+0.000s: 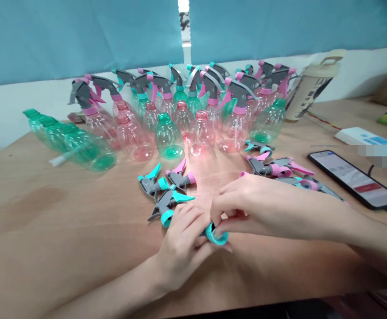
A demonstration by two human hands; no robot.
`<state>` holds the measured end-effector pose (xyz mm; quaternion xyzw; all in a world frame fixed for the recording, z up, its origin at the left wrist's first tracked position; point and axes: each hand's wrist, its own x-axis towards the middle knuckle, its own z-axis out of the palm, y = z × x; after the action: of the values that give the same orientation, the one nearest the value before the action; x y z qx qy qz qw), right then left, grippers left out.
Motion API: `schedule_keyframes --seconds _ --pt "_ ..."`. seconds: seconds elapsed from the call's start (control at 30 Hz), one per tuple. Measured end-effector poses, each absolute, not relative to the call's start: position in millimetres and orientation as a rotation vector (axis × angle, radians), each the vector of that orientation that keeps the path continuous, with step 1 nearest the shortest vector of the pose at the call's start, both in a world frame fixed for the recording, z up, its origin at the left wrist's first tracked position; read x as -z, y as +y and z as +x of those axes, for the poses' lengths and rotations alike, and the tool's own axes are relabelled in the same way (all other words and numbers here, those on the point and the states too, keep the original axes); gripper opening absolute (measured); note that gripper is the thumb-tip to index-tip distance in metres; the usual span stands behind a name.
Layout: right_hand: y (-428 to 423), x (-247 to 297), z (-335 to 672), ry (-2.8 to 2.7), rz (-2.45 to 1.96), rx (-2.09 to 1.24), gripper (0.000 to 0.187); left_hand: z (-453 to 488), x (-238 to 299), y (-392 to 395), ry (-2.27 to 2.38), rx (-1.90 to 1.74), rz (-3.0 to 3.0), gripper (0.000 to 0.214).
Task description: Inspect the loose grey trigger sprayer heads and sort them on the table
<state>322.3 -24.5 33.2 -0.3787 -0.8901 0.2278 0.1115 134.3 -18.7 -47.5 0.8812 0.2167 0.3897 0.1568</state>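
My left hand (183, 237) and my right hand (246, 204) meet near the front middle of the wooden table (47, 221). Together they grip a spray trigger head with a teal collar (217, 235); most of it is hidden under the fingers. Just left of my hands lie three loose trigger heads: two grey-and-teal (165, 206) and one grey-and-pink (181, 176). More loose trigger heads (273, 168) lie behind my right hand.
Several pink and green plastic spray bottles (200, 115) stand in a cluster at the back, some capped, some open. Green bottles (70, 141) lie on their sides at left. A phone (354, 177) with a cable, a white box (362, 135) and a large cup (309, 88) sit at right.
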Motion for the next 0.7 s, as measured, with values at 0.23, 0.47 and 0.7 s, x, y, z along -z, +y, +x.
schedule_keyframes --seconds 0.23,0.47,0.7 --pt "-26 -51 342 -2.523 -1.093 -0.674 0.016 133 51 -16 0.708 -1.008 2.347 0.017" --pt "-23 -59 348 -2.359 -1.165 -0.616 0.013 134 55 -17 0.671 -0.973 2.234 0.025" --pt "-21 -36 335 -2.521 -1.123 -0.64 0.012 135 52 -18 0.781 -0.908 2.099 0.021"
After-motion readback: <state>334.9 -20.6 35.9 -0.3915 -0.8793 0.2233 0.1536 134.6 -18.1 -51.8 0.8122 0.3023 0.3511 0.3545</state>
